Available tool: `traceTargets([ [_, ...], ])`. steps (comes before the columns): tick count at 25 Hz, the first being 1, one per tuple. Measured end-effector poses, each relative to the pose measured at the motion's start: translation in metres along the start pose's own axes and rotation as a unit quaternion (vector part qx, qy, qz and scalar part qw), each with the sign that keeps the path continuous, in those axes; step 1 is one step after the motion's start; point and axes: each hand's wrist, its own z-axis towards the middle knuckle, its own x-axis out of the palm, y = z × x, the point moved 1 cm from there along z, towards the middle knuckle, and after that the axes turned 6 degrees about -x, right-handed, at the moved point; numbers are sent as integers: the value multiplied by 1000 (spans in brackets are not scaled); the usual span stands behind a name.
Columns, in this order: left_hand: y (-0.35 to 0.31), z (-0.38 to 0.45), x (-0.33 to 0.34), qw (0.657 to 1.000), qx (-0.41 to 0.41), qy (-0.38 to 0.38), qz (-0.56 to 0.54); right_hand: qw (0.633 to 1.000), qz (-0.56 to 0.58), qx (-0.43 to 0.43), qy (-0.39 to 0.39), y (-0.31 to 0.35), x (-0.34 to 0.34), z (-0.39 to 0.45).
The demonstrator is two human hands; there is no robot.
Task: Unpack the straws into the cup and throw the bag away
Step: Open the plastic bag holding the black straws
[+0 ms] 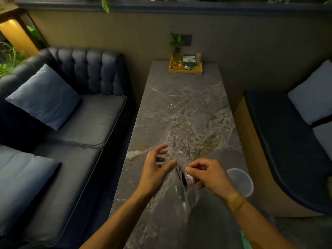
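A clear plastic bag (188, 196) with dark straws (183, 180) inside hangs over the near part of the marble table (181, 108). My right hand (206, 175) pinches the bag's top edge between thumb and fingers. My left hand (156, 169) is just left of the bag with fingers spread, its thumb tip touching the bag's top. A translucent plastic cup (240, 182) stands upright near the table's right edge, just right of my right hand, and looks empty.
A wooden tray (186, 68) with a small plant and little items sits at the table's far end. A dark sofa (75, 123) with blue cushions runs along the left. A bench (287, 150) with pale cushions is on the right.
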Motion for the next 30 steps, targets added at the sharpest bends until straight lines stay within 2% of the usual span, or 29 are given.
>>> traceTargets([
  [1, 2, -8, 1, 1000, 23, -9, -8, 999, 29, 21, -16, -2, 4, -2],
  [5, 5, -33, 9, 994, 88, 68, 23, 996, 58, 55, -31, -4, 11, -10],
  [10, 6, -39, 17, 996, 86, 16, 1, 996, 73, 52, -7, -4, 13, -19],
  [15, 3, -37, 16, 997, 80, 19, -5, 998, 58, 35, 2, -3, 4, -23],
  [17, 2, -35, 12, 998, 52, 11, -23, 998, 46, 29, -14, -3, -3, -22],
  [23, 11, -28, -19, 996, -25, 17, -88, 993, -99, -15, -66, -7, -36, -18],
  [27, 15, -23, -27, 994, -38, -4, -100, 970, -219, -50, -90, -11, -48, -18],
  [30, 16, -19, -27, 994, -45, 12, -100, 949, -291, -67, -102, -9, -46, -19],
])
